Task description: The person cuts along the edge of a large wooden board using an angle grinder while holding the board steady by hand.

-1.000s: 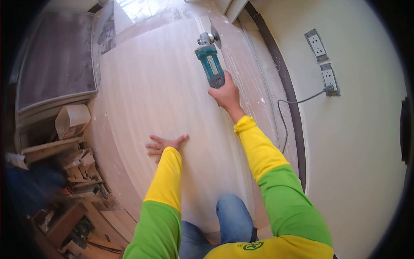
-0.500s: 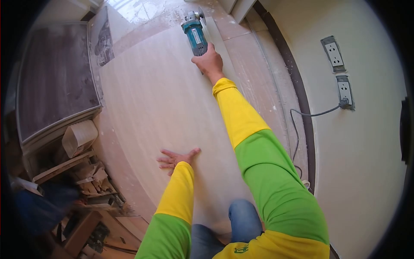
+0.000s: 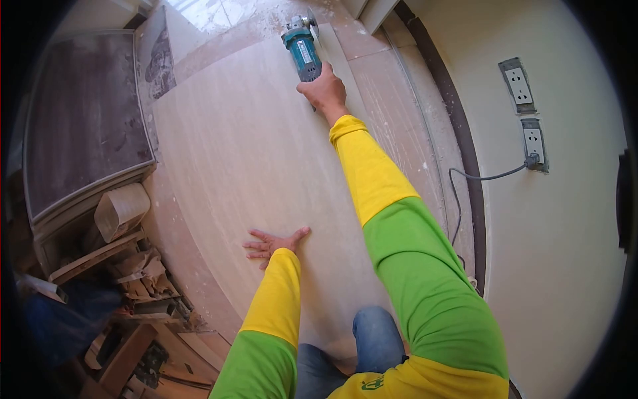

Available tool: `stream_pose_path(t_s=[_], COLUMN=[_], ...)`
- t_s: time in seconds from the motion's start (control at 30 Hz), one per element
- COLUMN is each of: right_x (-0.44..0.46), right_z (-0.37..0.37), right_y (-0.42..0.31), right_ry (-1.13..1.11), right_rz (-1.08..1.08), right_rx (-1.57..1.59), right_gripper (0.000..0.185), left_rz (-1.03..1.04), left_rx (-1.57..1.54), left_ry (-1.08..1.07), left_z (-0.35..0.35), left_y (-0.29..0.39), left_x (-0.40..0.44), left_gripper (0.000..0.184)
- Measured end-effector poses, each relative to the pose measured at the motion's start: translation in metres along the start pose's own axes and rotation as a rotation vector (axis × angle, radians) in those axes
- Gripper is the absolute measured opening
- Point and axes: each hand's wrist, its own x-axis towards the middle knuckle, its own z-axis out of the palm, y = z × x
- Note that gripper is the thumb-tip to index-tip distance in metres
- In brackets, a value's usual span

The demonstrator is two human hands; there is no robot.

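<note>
My right hand (image 3: 325,90) is wrapped round the body of a teal angle grinder (image 3: 304,54) at the far end of a large pale board (image 3: 232,159). The grinder's disc (image 3: 312,22) stands on edge by the board's far right corner; whether it touches the board I cannot tell. Spread flat on the nearer part of the board is my left hand (image 3: 274,245), its fingers apart and nothing in it. My knees show at the board's near end.
A cord (image 3: 488,177) runs from a wall socket (image 3: 533,146) down along the right wall. Left of the board stand a dark-topped unit (image 3: 90,120), a beige plastic container (image 3: 123,211) and a heap of wood scraps (image 3: 149,282). White dust lies on the floor (image 3: 392,100).
The grinder and my right hand have shifted very slightly within the view. My left hand stays flat in the same place on the board.
</note>
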Motion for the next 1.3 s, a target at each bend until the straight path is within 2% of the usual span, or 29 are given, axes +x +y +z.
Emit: stream_pose_path(t_s=[1.3], right_x=[0.01], right_z=[-0.001], right_y=[-0.007], right_ry=[-0.07], right_rz=[0.063], right_rx=[-0.077], right_gripper=[0.081], left_rz=[0.003], left_rx=[-0.03], left_ry=[0.037], left_z=[0.011], left_y=[-0.005], left_x=[0.009], left_gripper=[0.176])
